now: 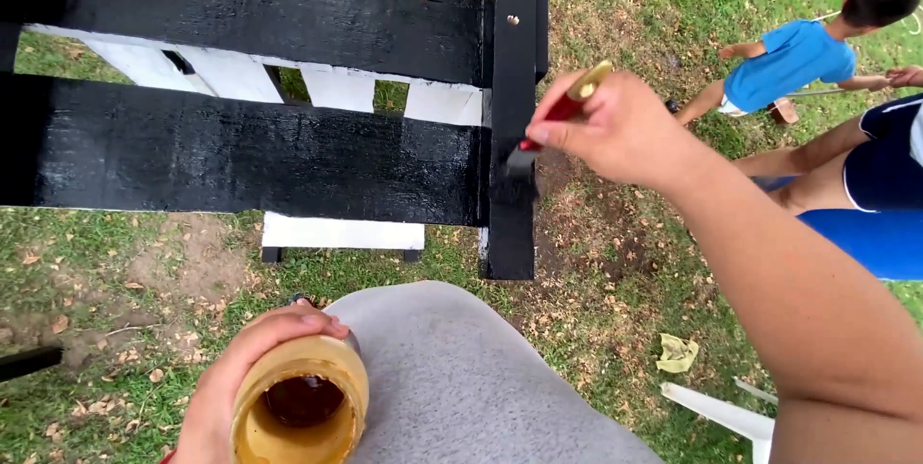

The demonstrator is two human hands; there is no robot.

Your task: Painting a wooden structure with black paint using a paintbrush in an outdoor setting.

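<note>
A brush [553, 118] is gripped by the right hand [620, 127] against the post [511, 108]; a paint jar [300, 408] is clasped ready by the left hand [236, 377].

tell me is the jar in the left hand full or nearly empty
Nearly empty: the jar in the left hand shows bare inner walls, with dark paint only at the bottom.

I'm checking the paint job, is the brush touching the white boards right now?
No, the brush in the right hand is pressed against the black post, while the white boards sit apart behind it.
</note>
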